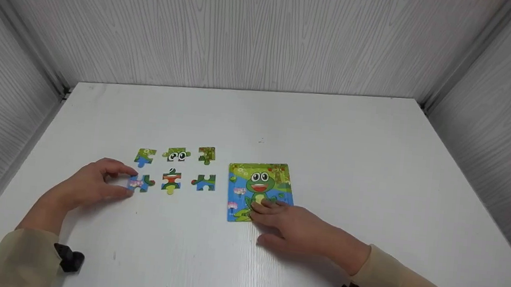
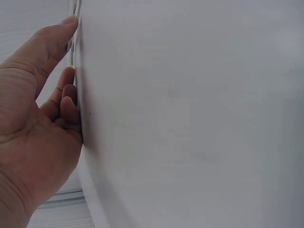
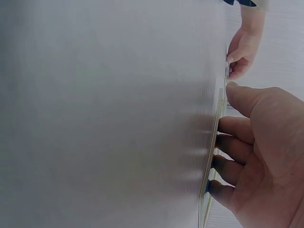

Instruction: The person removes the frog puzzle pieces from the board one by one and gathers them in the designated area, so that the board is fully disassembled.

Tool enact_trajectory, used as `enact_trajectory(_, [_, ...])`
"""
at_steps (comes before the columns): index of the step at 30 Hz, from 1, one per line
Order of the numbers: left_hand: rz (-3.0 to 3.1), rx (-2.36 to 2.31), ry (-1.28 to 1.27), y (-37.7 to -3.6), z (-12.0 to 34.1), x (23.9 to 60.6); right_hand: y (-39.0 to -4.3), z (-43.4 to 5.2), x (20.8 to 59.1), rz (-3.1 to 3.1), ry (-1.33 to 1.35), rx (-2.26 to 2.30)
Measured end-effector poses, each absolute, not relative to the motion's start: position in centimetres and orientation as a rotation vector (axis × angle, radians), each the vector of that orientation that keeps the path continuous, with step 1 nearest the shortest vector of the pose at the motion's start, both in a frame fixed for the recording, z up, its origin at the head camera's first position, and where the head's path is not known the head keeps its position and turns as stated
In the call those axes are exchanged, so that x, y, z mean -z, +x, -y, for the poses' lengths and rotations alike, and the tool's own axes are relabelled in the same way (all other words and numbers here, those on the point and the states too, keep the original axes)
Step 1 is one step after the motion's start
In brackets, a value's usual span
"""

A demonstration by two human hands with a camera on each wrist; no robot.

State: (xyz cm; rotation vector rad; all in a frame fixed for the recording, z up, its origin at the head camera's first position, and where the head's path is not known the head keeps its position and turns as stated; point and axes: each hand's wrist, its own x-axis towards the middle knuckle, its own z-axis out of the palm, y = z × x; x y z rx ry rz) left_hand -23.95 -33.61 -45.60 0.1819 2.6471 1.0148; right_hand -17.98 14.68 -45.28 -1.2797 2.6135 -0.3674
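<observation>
In the head view my left hand (image 1: 90, 184) holds a blue puzzle piece with a pink flower (image 1: 140, 183) by its left end, thumb on the near edge and index finger on the far edge. That piece is the near-left one of two rows. My right hand (image 1: 296, 227) rests on the lower right of a square frog picture board (image 1: 239, 179), its extended fingers lying on the frog's belly and hiding that corner. Seen from the right wrist, the fingers (image 3: 232, 147) lie along the thin board and the thumb stands apart from them.
Beside the held piece lie a piece with the frog's mouth (image 1: 171, 180) and a blue-green piece (image 1: 206, 183). Behind them are a green-blue corner piece (image 1: 145, 156), an eyes piece (image 1: 176, 154) and a brown-green piece (image 1: 206, 154). Wood-grain walls (image 1: 247, 35) enclose the white table (image 1: 354, 139).
</observation>
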Motion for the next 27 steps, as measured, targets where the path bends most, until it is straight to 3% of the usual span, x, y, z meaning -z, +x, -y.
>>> enact_trajectory(27, [-2.655, -1.025, 0.215, -24.05, 33.89, 45.89, -17.96, -14.66, 45.11, -2.608, -1.284, 0.374])
